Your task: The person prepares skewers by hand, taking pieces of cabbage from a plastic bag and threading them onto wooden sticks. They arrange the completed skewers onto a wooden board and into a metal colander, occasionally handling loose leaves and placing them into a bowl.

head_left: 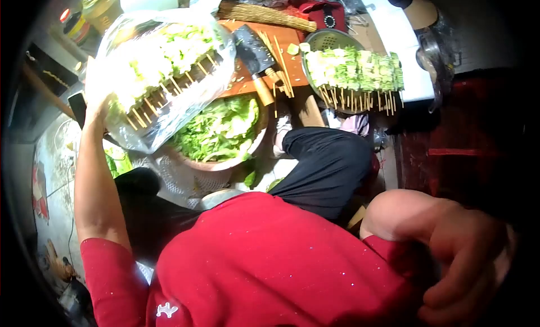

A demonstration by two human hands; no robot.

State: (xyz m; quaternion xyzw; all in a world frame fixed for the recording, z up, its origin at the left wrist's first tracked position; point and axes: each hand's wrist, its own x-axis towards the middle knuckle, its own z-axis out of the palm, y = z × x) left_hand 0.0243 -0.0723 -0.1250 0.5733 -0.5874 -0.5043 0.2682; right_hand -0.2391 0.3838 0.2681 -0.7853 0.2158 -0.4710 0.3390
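My left hand (97, 96) is closed on the left edge of a clear plastic bag (194, 116), raised in front of me. Skewers of pale green leafy vegetable (163, 59) fill the bag, their stick ends pointing down. Glare washes out part of that hand. Beneath the bag is a wide bowl (216, 165) heaped with loose green leaves (219, 127). My right hand (467, 265) is at the lower right, close to the camera and partly in shadow. Its fingers are curled; whether anything is inside them is hidden.
On the orange board (228, 90) lie a cleaver (256, 51) and loose wooden sticks (281, 62). More leafy skewers (354, 74) rest on a perforated metal colander (334, 40). A straw brush (267, 14) lies behind. Jars (101, 9) stand at the upper left.
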